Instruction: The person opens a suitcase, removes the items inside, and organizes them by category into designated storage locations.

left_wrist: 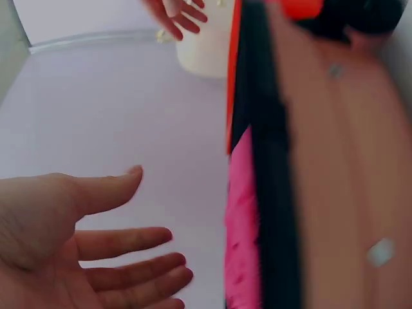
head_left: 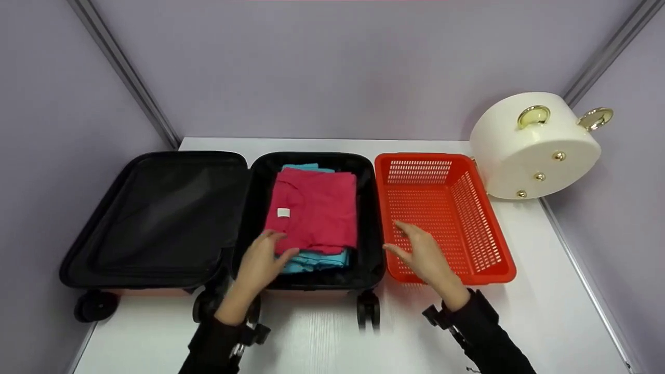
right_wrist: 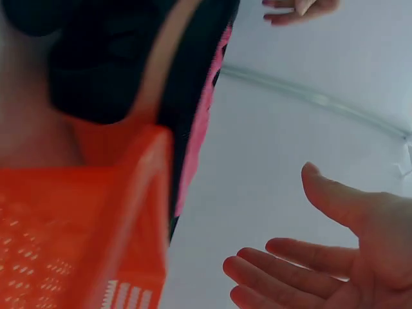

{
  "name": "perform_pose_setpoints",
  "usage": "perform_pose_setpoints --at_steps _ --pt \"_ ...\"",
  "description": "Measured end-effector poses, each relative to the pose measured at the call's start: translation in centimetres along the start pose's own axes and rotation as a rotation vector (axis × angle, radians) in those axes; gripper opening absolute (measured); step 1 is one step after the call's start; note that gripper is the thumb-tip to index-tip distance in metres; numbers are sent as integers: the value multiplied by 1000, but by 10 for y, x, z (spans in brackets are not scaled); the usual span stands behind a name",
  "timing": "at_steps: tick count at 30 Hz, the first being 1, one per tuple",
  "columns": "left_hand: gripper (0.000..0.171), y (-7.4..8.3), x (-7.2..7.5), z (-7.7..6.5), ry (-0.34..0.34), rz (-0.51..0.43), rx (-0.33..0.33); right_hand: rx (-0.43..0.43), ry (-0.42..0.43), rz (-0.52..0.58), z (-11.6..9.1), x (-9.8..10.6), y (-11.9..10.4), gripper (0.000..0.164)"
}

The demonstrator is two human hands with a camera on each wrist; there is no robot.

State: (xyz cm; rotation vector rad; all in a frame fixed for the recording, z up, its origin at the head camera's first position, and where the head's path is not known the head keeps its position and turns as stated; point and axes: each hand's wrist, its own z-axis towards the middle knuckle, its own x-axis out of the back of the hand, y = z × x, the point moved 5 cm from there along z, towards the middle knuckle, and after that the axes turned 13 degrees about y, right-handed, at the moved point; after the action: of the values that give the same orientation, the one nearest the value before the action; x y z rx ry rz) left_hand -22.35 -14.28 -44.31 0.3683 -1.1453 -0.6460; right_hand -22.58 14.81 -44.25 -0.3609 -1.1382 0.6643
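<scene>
A folded pink garment (head_left: 317, 208) with a white tag lies on folded blue cloth (head_left: 317, 261) inside the right half of an open black-lined suitcase (head_left: 370, 259). Above the near left corner of that pile is my left hand (head_left: 260, 262), thumb and fingers spread, holding nothing. My right hand (head_left: 426, 255) hovers over the near left part of a red plastic basket (head_left: 499, 228), its fingers extended and nothing in them. Each wrist view shows its own hand, the left hand (left_wrist: 96, 238) and the right hand (right_wrist: 335, 244), with fingers apart in the air.
The suitcase's other half, a black lid (head_left: 166, 218), lies flat at the left. Right of the basket stands a white round case (head_left: 535, 150) with gold rings and studs. Suitcase wheels (head_left: 368, 310) stick out toward the white table's (head_left: 322, 337) front. Walls enclose the back and sides.
</scene>
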Motion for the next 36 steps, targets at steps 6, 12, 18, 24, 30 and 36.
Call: perform_pose_setpoints --at_steps 6,12,18,24,30,36 --pt "55 -17 8 50 -118 167 116 -29 -118 78 37 -21 -25 64" --pt "47 -45 -7 83 -249 249 255 -104 -208 102 66 -47 -29 67" --pt "47 -70 -27 93 -311 241 397 -170 -287 26 81 -78 -26 81" --pt "52 -84 -38 91 -337 236 491 -319 -342 -43 84 -106 -15 90" --pt "52 -86 -45 86 -346 273 538 -386 -376 -101 79 -120 -9 95" --pt "51 -84 -47 87 -288 272 575 -467 -328 -166 83 -119 -4 88"
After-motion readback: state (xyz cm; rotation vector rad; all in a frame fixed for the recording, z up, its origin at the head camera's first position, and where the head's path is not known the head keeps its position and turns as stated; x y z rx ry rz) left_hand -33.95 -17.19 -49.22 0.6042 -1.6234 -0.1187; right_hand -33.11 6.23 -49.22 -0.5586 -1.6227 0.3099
